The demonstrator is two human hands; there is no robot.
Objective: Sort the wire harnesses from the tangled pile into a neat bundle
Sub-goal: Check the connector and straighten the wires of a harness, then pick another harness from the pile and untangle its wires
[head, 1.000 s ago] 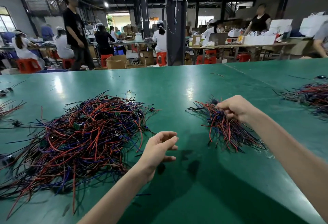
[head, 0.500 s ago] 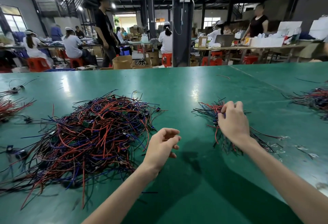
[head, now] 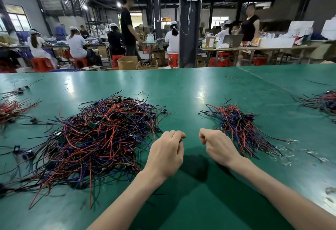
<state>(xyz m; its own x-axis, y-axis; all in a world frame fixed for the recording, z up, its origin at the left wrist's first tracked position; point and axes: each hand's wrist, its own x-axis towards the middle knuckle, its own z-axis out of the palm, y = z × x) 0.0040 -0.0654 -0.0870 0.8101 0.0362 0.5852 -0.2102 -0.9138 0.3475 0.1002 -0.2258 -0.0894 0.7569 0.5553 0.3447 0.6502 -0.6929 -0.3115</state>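
A big tangled pile (head: pixel 98 138) of red, blue and black wire harnesses lies on the left of the green table (head: pixel 190 91). A smaller, neater bundle (head: pixel 240 127) of the same wires lies to the right. My left hand (head: pixel 166 154) hovers at the pile's right edge with its fingers curled, holding nothing I can see. My right hand (head: pixel 216 147) sits just left of the bundle, fingers curled, apart from the wires and empty.
More wire heaps lie at the far left (head: pixel 12 107) and far right (head: pixel 323 102) of the table. Clear plastic scraps (head: pixel 285 155) lie right of the bundle. Beyond the table people sit at benches, and a dark pillar (head: pixel 188 29) stands behind.
My right hand let go of the bundle and drew back left toward the middle. My left hand curled its fingers and moved up to the pile's edge.
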